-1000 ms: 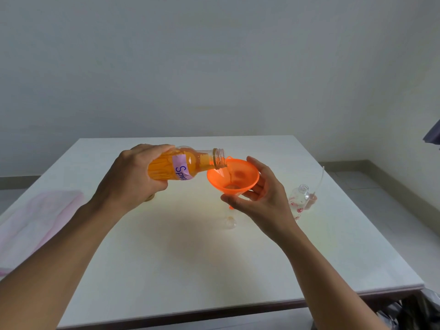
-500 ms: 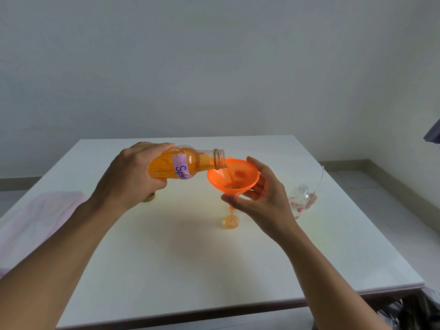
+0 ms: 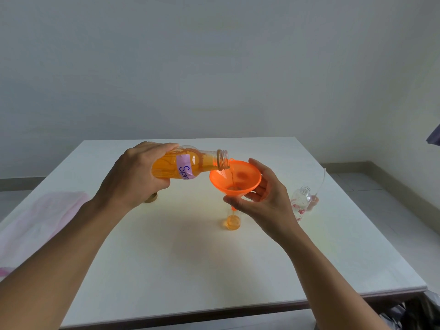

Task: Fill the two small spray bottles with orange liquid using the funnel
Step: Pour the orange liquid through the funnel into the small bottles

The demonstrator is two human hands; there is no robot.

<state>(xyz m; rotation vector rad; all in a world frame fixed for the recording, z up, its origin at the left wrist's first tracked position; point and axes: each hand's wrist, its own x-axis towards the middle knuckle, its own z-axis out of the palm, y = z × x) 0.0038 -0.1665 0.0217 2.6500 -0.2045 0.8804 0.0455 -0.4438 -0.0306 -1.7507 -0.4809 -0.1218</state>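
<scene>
The tipped soda bottle [image 3: 188, 166] was gripped by the left hand [image 3: 135, 175]. The orange funnel [image 3: 235, 178] was held by the right hand [image 3: 264, 201], its spout set in a small spray bottle [image 3: 232, 219] near the table's [image 3: 166, 270] centre.

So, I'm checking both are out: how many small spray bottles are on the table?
2. One stands under the orange funnel, partly filled; the other, flower-printed, stands empty behind the right hand.
</scene>
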